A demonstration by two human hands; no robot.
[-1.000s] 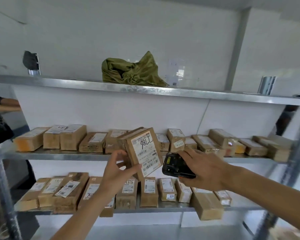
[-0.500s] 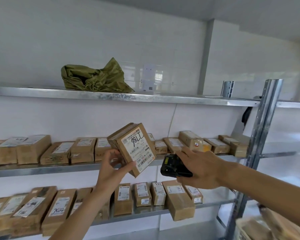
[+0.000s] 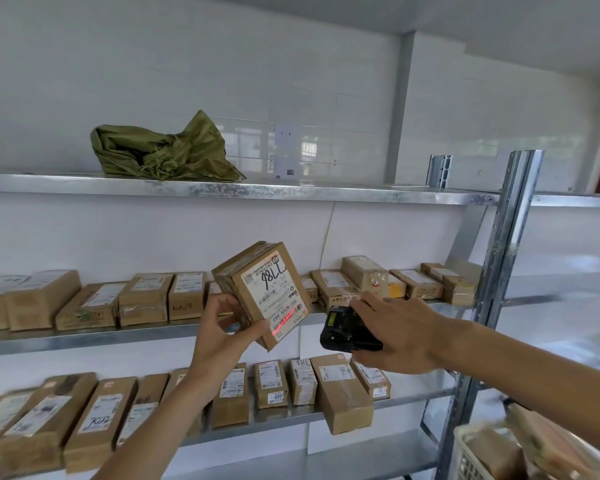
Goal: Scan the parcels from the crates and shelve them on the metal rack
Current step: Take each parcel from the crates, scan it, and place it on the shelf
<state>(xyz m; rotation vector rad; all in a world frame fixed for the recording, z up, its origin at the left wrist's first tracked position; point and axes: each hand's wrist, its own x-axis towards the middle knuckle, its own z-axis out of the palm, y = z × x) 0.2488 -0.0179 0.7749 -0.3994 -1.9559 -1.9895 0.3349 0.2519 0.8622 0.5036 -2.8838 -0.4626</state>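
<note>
My left hand grips a brown cardboard parcel by its lower left corner, tilted, with the white label marked "7786" facing me. My right hand holds a black handheld scanner just right of the parcel. A red scan line glows on the barcode at the parcel's lower edge. Both are held in front of the metal rack, level with its middle shelf. Rows of labelled brown parcels lie on the middle shelf and the lower shelf.
A crumpled green sack lies on the top shelf. A perforated metal upright stands at the right. A pale crate with brown parcels sits at the bottom right corner. White tiled wall behind.
The view has swung left to right along the rack and slightly up. The parcel and scanner stay held together; a red scan line now shows on the barcode.
</note>
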